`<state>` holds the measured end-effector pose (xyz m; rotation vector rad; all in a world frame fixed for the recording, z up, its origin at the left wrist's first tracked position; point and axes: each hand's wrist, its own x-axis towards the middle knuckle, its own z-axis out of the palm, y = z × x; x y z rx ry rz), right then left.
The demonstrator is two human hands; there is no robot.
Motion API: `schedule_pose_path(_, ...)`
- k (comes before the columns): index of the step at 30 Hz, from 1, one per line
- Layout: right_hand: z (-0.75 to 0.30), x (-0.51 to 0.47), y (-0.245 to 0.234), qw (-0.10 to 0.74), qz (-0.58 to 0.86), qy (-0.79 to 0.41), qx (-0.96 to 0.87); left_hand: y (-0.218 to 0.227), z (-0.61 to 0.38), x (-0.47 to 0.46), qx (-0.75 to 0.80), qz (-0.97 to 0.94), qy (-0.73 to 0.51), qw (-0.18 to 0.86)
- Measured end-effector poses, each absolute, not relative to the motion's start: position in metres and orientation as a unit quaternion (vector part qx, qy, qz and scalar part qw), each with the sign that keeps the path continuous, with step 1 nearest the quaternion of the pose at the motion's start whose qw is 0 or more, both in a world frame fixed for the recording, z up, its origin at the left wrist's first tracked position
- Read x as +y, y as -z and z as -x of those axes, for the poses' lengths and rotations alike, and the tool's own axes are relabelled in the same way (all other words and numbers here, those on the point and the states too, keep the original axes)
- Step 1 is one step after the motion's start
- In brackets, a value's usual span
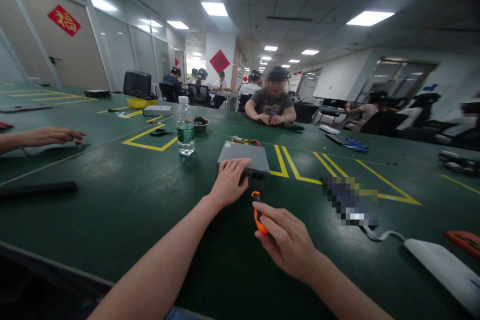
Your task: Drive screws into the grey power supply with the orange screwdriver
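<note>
A grey metal power supply [243,156] lies on the green table in front of me, with a bundle of coloured wires [245,141] at its far side. My left hand [230,182] grips its near left part, fingers over the top and thumb at the near side. In my right hand [287,240] is an orange and black screwdriver [258,216], held between thumb and fingers just short of the power supply's near face. Its shaft and tip are too dark to make out.
A water bottle [185,127] stands left of the power supply, near a bowl [200,124] of dark parts. To the right lie a blurred-out phone [347,200] with a white cable and a white power bank [442,265]. Another person's hand [52,137] reaches in at left; someone sits opposite.
</note>
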<state>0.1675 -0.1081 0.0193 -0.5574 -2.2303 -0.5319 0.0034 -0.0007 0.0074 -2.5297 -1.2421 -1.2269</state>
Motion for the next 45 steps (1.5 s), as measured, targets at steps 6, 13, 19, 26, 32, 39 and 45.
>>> schedule_pose_path(6, -0.172, -0.114, -0.019, 0.338, 0.277, 0.145, -0.888, -0.004, -0.004, 0.002, -0.41, 0.822, 0.383, 0.097)
schedule_pose_path(13, -0.172, -0.111, -0.019, 0.364, 0.247, 0.151, -0.885, -0.003, -0.004, 0.004, -0.421, 0.819, 0.375, 0.112)
schedule_pose_path(19, -0.167, -0.109, -0.018, 0.371, 0.261, 0.158, -0.877, -0.002, -0.006, 0.005, -0.429, 0.812, 0.381, 0.104)
schedule_pose_path(26, -0.163, -0.114, -0.019, 0.28, 0.273, 0.163, -0.906, -0.003, -0.007, 0.004, -0.429, 0.808, 0.393, 0.094)
schedule_pose_path(32, -0.162, -0.107, -0.014, 0.354, 0.248, 0.183, -0.883, -0.004, -0.007, 0.003, -0.428, 0.807, 0.397, 0.092)
schedule_pose_path(39, -0.16, -0.115, -0.019, 0.281, 0.292, 0.134, -0.905, -0.004, -0.008, 0.002, -0.428, 0.807, 0.395, 0.093)
schedule_pose_path(45, -0.16, -0.109, -0.017, 0.329, 0.259, 0.182, -0.89, -0.003, -0.007, 0.003, -0.428, 0.809, 0.393, 0.09)
